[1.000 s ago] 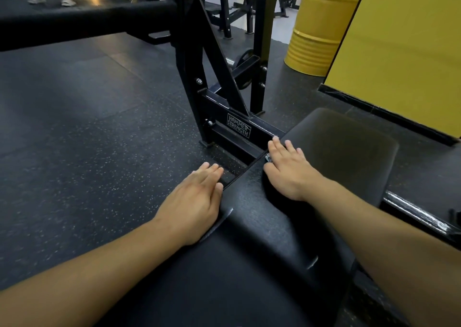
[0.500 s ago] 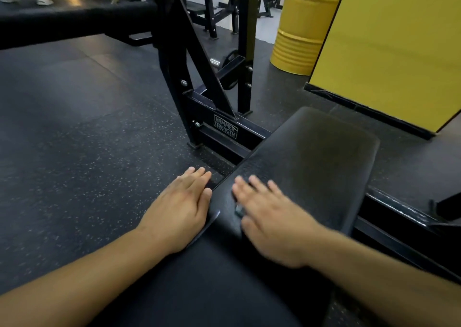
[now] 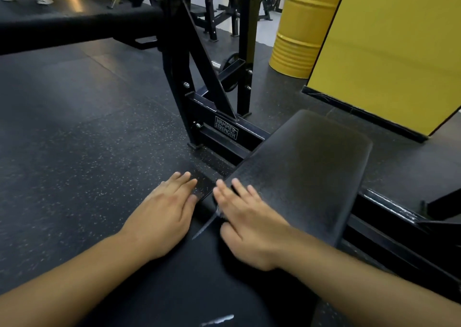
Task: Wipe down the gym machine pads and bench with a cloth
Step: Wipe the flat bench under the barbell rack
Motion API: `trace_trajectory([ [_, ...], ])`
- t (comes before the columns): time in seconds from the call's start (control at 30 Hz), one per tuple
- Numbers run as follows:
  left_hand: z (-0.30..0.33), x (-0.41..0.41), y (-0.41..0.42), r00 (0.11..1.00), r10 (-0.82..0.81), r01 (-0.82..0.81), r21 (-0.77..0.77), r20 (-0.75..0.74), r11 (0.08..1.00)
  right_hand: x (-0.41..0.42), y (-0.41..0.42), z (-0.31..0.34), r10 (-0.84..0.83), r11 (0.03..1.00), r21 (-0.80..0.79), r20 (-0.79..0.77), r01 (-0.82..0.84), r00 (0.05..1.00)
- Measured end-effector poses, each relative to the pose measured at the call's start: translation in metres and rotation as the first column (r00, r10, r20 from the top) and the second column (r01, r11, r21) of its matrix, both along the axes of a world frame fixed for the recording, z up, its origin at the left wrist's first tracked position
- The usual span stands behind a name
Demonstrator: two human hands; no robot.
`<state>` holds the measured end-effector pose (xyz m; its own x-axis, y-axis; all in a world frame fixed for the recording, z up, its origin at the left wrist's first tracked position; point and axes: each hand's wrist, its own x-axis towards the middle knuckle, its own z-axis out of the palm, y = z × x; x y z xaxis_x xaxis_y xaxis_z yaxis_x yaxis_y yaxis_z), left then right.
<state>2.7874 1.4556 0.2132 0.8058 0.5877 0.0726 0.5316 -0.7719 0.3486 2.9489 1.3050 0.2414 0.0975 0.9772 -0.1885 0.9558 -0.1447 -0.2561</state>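
Right hand (image 3: 245, 223) had drawn back along the bench (image 3: 306, 167) from the far left edge toward the near end, fingers straight and flat on the pad; whether a cloth lay under it could not be told, only a pale scrap showing at its thumb side. Left hand (image 3: 163, 213) lay flat, fingers extended, against the bench's left edge. Frame (image 3: 225, 131) stood beyond.

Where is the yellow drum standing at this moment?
In the head view the yellow drum stands on the floor at the upper right, just left of the yellow wall panel and behind the black machine frame.
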Motion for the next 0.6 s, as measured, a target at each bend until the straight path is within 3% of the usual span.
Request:
trace_trajectory([
  [0.2,-0.002,-0.018,-0.012,1.000,-0.014,0.014,0.029,0.013,0.999,-0.014,-0.028,0.007,0.034,0.999,-0.033,0.028,-0.033,0.999],
  [0.37,-0.003,-0.016,-0.011,0.997,-0.077,0.077,0.098,-0.002,0.992,0.044,-0.001,-0.005,-0.192,0.981,-0.007,0.160,0.195,0.968],
  [0.47,-0.002,-0.016,-0.010,0.992,-0.123,0.126,0.151,-0.028,0.980,0.080,0.006,-0.004,-0.357,0.931,-0.025,0.139,0.364,0.924],
  [0.6,-0.004,-0.015,-0.007,0.989,-0.149,0.149,0.139,-0.009,0.979,0.050,-0.010,-0.006,-0.344,0.937,-0.033,0.101,0.348,0.934],
])
